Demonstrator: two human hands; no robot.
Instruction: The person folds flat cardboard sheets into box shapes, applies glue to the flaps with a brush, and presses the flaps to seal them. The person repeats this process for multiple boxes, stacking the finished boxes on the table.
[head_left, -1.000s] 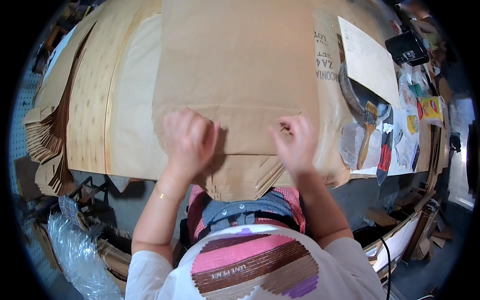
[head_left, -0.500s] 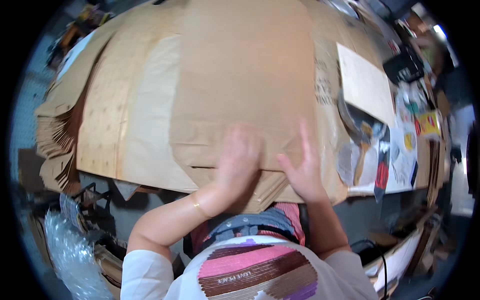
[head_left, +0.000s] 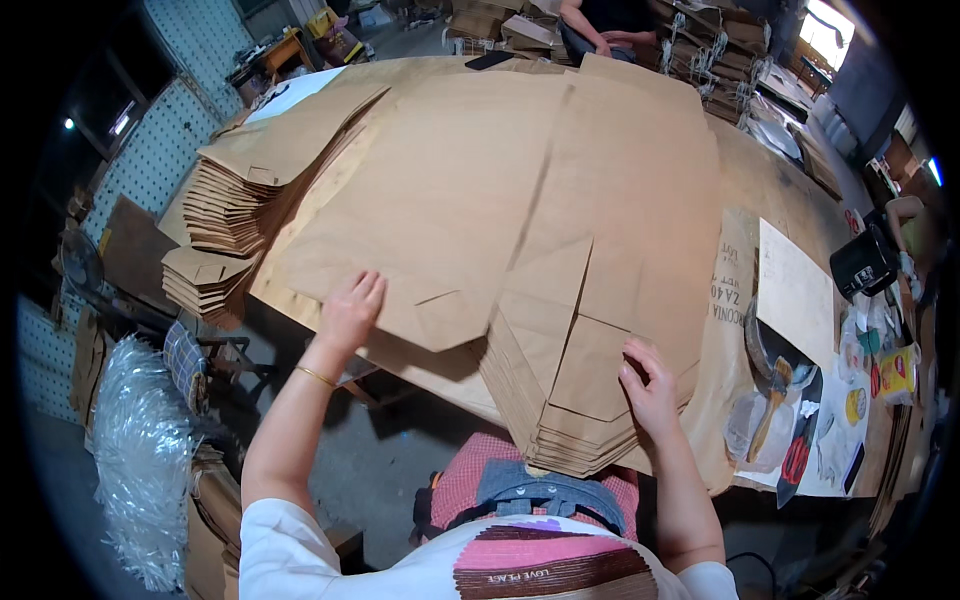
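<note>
A large brown paper bag (head_left: 420, 190) lies flat toward the left, with a short slit-like fold line near its lower edge. At that near edge my left hand (head_left: 352, 308) grips it, fingers on top and thumb hidden. Beside it on the right is a stack of similar paper bags (head_left: 630, 200). The stack's folded near ends (head_left: 575, 410) are layered and overhang the table edge toward me. My right hand (head_left: 652, 390) is at the stack's near right side, thumb and fingers apart, holding nothing visible.
More layered paper bags (head_left: 225, 205) fan out at the left. On the right are a pale board (head_left: 795, 290) over a round basin, a brush (head_left: 770, 410), a red-handled tool (head_left: 795, 460) and a yellow package (head_left: 898, 375). A person (head_left: 610, 35) sits beyond the table; shiny plastic strips (head_left: 145, 460) hang lower left.
Both hands were close together over the near folds of the top bag. Now that bag lies to the left with my left hand, uncovering the stack, and my view has tilted up.
</note>
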